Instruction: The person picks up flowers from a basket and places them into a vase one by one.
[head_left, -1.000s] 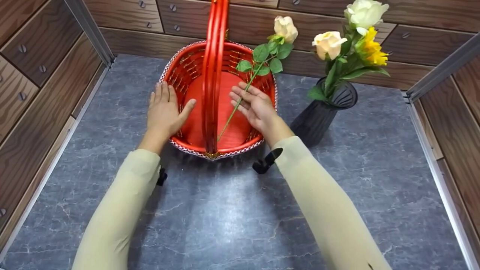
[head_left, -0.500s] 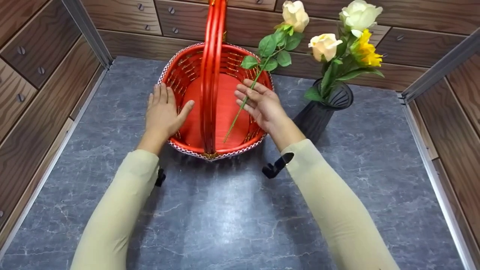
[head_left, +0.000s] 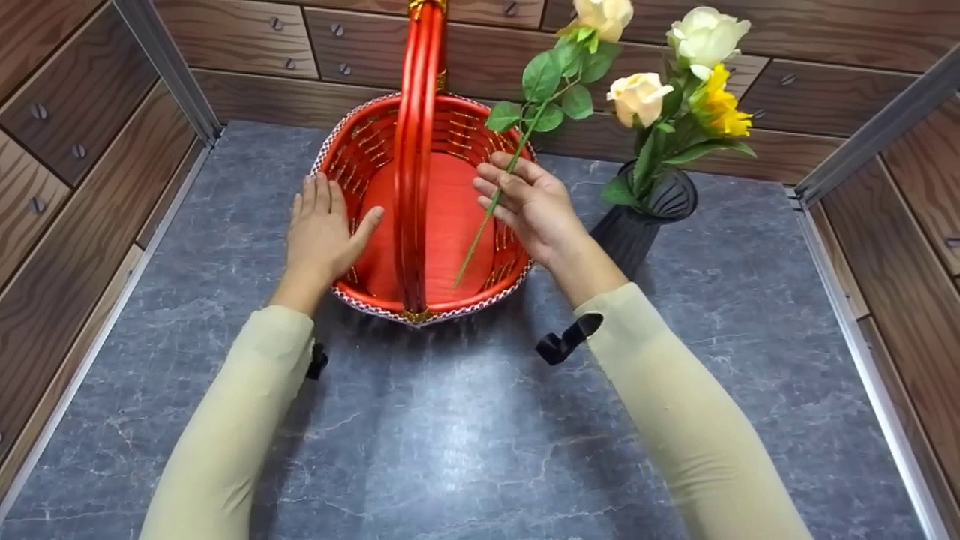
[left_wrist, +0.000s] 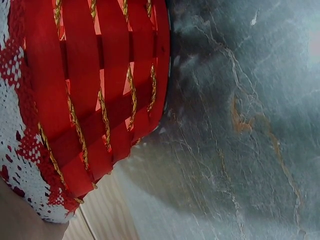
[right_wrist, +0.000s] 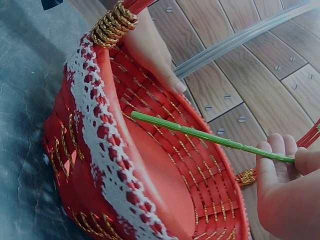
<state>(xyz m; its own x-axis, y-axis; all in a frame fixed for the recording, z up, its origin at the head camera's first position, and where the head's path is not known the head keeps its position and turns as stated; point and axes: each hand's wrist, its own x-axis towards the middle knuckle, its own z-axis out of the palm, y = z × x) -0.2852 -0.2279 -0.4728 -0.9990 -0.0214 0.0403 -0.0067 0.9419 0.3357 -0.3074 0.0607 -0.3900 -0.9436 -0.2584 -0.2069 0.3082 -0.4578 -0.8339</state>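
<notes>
In the head view a red woven basket with a tall arched handle and a lace-trimmed rim stands at the centre back. My left hand rests on its left rim, fingers straight and thumb spread. Over the right side of the basket my right hand pinches a peach rose by its long green stem, between thumb and fingers. The bloom tilts up to the right, partly cut off by the frame. In the right wrist view the stem slants across the basket opening, its cut end free.
A dark ribbed vase stands just right of the basket, holding another peach rose, a white flower and a yellow flower. Wood-patterned panels enclose the grey marbled surface at the back and sides.
My right hand and the rose have shifted right relative to the basket, and the stem's lower end has moved away from the handle. My left hand stays on the rim. The head view has shifted slightly.
</notes>
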